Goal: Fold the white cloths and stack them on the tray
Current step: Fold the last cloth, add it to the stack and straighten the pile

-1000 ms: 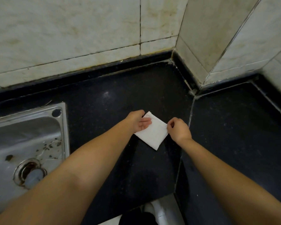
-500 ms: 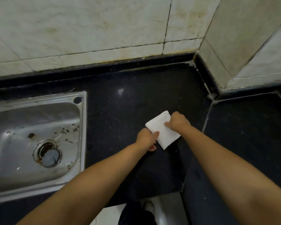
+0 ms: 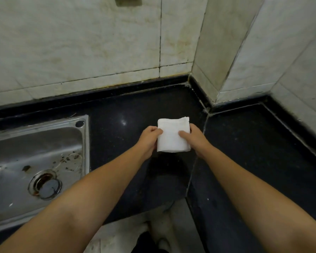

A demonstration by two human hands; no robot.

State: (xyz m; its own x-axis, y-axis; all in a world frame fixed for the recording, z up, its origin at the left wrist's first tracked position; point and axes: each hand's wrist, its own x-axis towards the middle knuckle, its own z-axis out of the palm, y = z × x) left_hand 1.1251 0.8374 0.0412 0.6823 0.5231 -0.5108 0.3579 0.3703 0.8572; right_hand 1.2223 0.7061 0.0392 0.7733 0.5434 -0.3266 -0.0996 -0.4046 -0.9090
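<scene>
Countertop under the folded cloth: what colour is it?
Black, with fine pale speckles; the countertop shows best in the head view.

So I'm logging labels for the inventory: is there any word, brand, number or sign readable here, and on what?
None can be read.
The cloth, held by the left hand and right hand: plain white, no tag or print showing.
The sink: no stamp or brand visible.
The wall tiles and counter: only stains and specks, no writing.

Dim, soft light; wide-angle bending at edges.
</scene>
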